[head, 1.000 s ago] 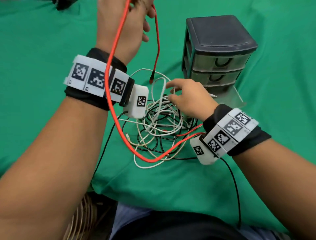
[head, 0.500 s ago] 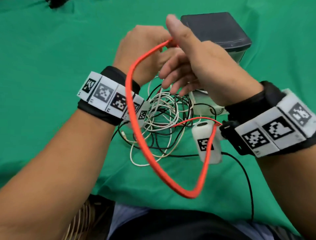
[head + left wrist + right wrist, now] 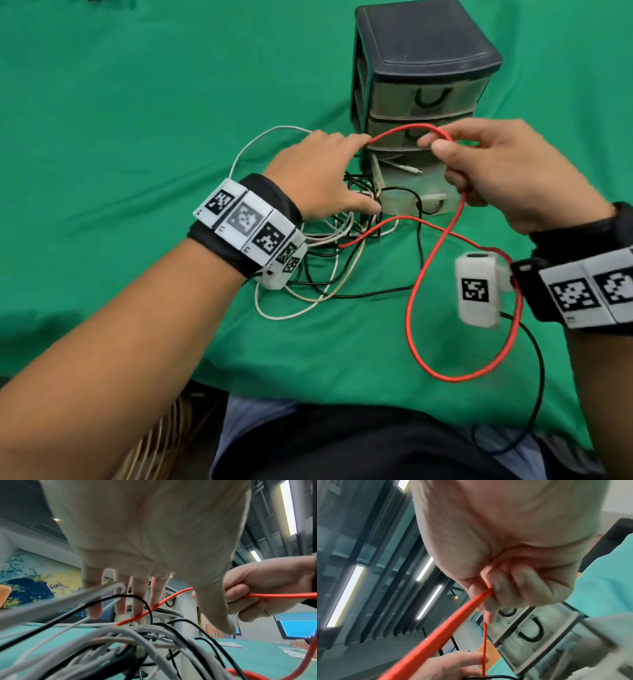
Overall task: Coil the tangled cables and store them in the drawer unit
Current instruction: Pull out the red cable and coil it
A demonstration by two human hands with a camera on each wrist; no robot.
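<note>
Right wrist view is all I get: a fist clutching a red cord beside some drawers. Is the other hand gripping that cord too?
Observer: No. The left wrist view shows the left hand with straight, spread fingers; the red cable only runs across them.
Operator: Where does the cord go below the fist?
Observer: In the head view it hangs from the right hand in one big loop over the green cloth.
Operator: Are there other cords?
Observer: Yes, a tangle of white and black cables lies on the cloth under the left hand.
</note>
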